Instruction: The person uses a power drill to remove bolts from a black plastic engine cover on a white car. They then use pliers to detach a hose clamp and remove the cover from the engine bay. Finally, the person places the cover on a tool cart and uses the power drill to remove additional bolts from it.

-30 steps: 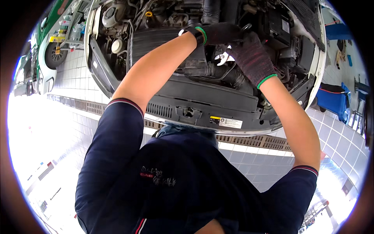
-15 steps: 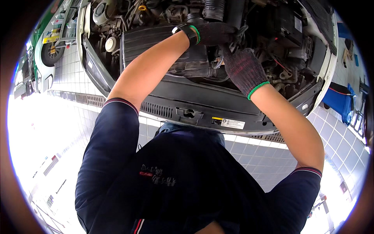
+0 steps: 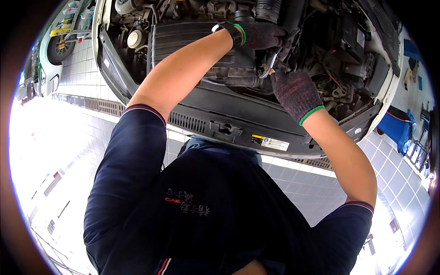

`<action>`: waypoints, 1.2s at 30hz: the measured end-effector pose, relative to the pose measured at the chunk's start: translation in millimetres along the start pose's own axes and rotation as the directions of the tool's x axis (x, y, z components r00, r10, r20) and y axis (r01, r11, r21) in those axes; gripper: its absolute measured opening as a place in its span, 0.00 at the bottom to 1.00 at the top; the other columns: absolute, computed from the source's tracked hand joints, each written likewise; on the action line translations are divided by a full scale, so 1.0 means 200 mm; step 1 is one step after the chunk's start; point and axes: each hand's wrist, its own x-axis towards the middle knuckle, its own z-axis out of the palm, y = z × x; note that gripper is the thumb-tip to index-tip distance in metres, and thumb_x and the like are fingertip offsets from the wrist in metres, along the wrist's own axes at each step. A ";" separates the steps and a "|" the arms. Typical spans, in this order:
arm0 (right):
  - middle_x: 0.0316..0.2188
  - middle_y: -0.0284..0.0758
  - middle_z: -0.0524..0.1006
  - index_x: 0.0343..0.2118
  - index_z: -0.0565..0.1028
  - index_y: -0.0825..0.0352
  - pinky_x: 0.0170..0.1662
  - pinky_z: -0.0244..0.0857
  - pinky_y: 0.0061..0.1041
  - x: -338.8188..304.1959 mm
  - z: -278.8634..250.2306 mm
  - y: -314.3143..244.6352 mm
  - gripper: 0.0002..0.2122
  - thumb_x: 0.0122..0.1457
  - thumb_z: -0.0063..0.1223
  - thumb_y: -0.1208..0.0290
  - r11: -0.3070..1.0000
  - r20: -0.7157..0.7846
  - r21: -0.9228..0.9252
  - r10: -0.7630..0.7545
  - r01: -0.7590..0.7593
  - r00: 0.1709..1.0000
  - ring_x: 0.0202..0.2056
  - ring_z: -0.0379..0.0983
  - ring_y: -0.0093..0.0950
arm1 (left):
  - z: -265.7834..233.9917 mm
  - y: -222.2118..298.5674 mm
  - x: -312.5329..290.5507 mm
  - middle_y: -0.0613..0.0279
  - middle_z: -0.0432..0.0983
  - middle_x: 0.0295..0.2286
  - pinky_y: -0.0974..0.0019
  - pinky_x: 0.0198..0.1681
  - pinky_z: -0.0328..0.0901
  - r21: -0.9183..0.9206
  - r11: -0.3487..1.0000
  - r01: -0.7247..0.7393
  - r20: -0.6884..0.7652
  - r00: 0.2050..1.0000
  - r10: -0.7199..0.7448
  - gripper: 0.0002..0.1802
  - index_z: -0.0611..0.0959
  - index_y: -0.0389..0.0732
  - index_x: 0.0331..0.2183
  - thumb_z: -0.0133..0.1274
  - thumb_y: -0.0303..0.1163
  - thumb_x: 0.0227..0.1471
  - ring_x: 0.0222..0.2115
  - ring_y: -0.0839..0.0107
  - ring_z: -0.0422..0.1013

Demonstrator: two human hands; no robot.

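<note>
Both my hands wear dark knitted gloves with green cuffs and work inside an open car engine bay. My left hand [image 3: 265, 36] lies above the right end of a black ribbed plastic cover [image 3: 183, 43], its fingers curled round something dark that I cannot make out. Just below and to the right, my right hand [image 3: 298, 95] is closed, fingertips pointing up and left; what they grip is hidden. Between the hands shows a shiny, slightly curved metal piece [image 3: 270, 65], its kind unclear. Dark cables [image 3: 289, 48] run beside my left fingertips.
A corrugated black hose [image 3: 268, 11] rises behind my left hand. To the right sits a black battery [image 3: 350, 39]. A pale round cap [image 3: 134, 39] is at the left. The car's front panel [image 3: 224, 130] crosses before my body. Another vehicle's wheel [image 3: 60, 49] stands far left.
The view has shifted slightly, so the engine bay sits higher. My hands have drawn a little apart, and the shiny metal piece now shows between them.
</note>
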 end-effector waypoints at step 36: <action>0.70 0.50 0.70 0.77 0.60 0.69 0.72 0.60 0.50 0.06 0.20 -0.17 0.42 0.69 0.65 0.49 -0.251 -0.138 0.829 0.775 0.500 0.617 0.68 0.70 0.46 | 0.14 -0.07 -0.01 0.54 0.84 0.37 0.58 0.45 0.75 -0.170 0.949 0.265 0.123 0.961 -0.246 0.16 0.84 0.39 0.49 0.54 0.41 0.72 0.39 0.63 0.82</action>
